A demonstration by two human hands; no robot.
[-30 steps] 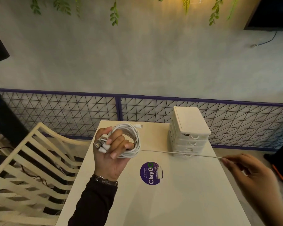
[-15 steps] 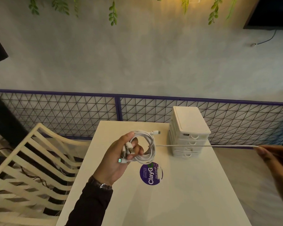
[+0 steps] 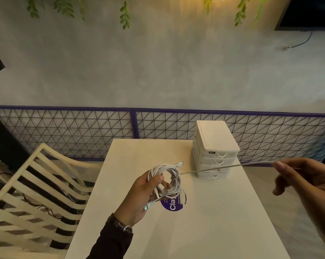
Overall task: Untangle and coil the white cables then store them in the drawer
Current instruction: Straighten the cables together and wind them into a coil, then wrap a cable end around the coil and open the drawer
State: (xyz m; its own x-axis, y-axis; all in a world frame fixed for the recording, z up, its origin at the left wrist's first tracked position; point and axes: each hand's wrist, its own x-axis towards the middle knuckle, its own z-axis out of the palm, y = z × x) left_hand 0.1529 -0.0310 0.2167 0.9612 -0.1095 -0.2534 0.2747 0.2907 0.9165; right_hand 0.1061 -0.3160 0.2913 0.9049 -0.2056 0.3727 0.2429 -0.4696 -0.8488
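Left hand [image 3: 139, 199]: I have it low and left of centre, fingers closed around the coil [image 3: 165, 181], thumb pressed on the upper loops.
Coil: a bundle of white loops held above the table [image 3: 223, 221], one plug [image 3: 180, 163] sticking out at the top right, other plug ends hanging below my fingers.
Right hand [image 3: 303, 176]: at the right edge of the frame, thumb and forefinger pinched on the strand [image 3: 227, 166], the other fingers loose.
Strand: one straight, taut line, leaving the coil's right side and rising slightly toward the right.
Key relation: the strand's long axis runs left to right across the frame, passing in front of the drawers [image 3: 214, 152]. The free length lies to the right of the coil, so I judge the next loop must be carried by my right hand back toward the left one.
Drawers: a small white stack at the table's upper right; all look closed, so one still needs opening.
Nearer hand: the right is closer to the drawers, but it is busy with the strand.
Risk: I think slack could snag the drawers as the strand swings in.
Progress: coiling is under way, storing not begun.
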